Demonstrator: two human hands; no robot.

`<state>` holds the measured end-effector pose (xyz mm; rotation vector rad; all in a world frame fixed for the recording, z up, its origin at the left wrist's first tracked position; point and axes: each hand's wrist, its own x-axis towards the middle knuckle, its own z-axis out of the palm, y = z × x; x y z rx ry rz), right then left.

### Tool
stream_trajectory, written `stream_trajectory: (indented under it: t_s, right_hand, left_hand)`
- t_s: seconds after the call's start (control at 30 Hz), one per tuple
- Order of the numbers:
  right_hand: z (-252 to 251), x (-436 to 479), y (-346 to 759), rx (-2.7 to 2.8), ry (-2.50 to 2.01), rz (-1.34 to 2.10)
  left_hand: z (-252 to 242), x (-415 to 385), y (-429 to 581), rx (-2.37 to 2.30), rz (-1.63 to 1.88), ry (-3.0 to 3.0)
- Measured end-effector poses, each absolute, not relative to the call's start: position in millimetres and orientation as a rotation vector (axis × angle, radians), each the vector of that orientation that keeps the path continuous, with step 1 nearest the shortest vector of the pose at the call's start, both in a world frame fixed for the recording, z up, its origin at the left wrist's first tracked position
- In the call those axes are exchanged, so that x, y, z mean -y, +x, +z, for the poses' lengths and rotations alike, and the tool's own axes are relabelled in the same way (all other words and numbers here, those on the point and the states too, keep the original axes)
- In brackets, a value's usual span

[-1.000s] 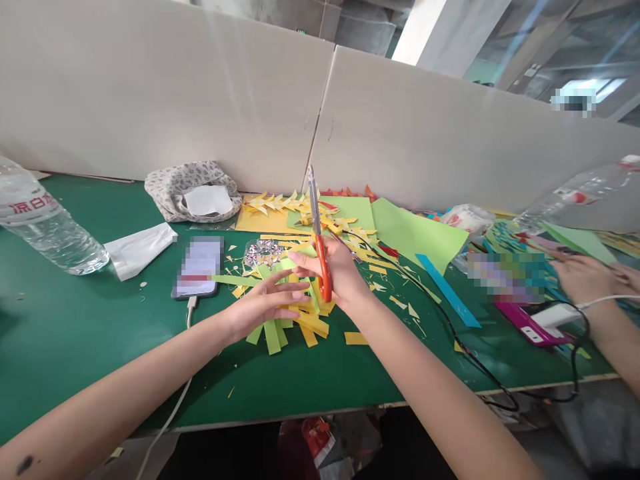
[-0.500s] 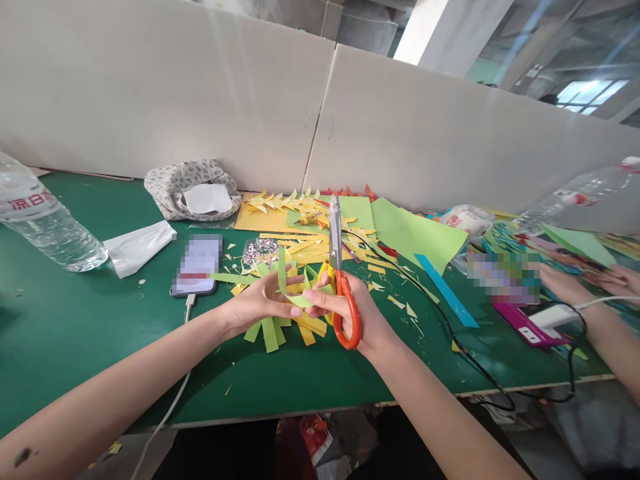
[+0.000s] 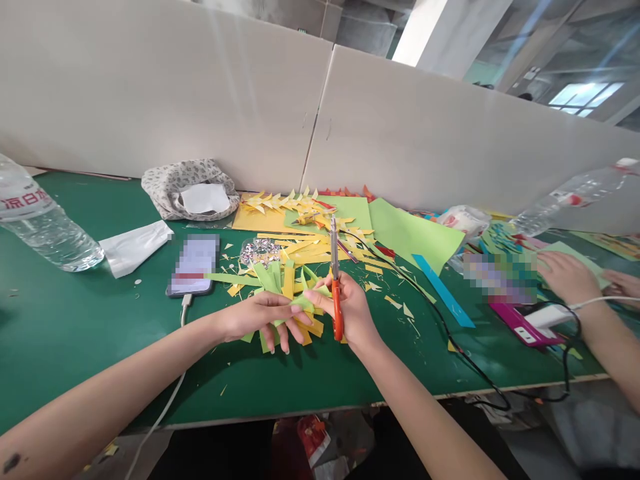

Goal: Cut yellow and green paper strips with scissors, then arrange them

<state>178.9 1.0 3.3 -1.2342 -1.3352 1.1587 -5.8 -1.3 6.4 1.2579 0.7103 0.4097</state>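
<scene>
While the left hand [image 3: 260, 319] pinches one end of a green paper strip [image 3: 304, 301], fingers curled down, the right hand [image 3: 356, 313] is clenched on orange-handled scissors [image 3: 335, 293] and touches the strip's other end. The strip runs left to right between both hands, just above the table [image 3: 75, 333]. The blades (closed, as far as can be seen) point away from the person, crossing it. Beyond lie a pile of green and yellow strips [image 3: 280, 277], a phone [image 3: 193, 265] and a bottle [image 3: 50, 233] whose red label begins 凉白.

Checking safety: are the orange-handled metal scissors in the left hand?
No, the right hand grips the orange-handled metal scissors; the left hand holds a light green paper strip.
</scene>
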Motion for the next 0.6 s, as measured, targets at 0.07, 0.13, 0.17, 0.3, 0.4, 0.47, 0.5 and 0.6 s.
stream_trajectory:
  t_s: [0.07, 0.13, 0.17, 0.3, 0.4, 0.47, 0.5, 0.6]
  right_hand:
    - [2.2, -2.1, 179.4, 1.313, -1.218, 1.152]
    - [3.2, -2.0, 180.0, 1.269, -1.209, 1.202]
    - [4.4, -1.6, 180.2, 1.236, -1.208, 1.245]
    - [9.4, 0.4, 179.8, 1.127, -1.219, 1.336]
    - [10.1, 0.4, 179.6, 1.114, -1.217, 1.264]
    - [9.5, -0.5, 180.6, 1.122, -1.212, 1.23]
    - [9.0, -1.1, 181.6, 1.124, -1.211, 1.222]
    - [7.6, -3.2, 185.3, 1.114, -1.219, 1.207]
  left_hand:
    - [4.9, 1.2, -6.0, -0.702, 0.416, 1.243]
    - [4.4, 1.4, -6.3, -0.694, 0.427, 1.224]
    - [4.5, 1.6, -6.4, -0.689, 0.431, 1.217]
    - [5.4, 2.4, -6.4, -0.685, 0.422, 1.219]
    - [4.4, 2.2, -5.7, -0.706, 0.415, 1.223]
    - [3.0, 1.4, -5.1, -0.724, 0.436, 1.212]
    - [2.4, 0.8, -4.9, -0.739, 0.458, 1.2]
    - [1.0, -1.7, -4.6, -0.801, 0.539, 1.156]
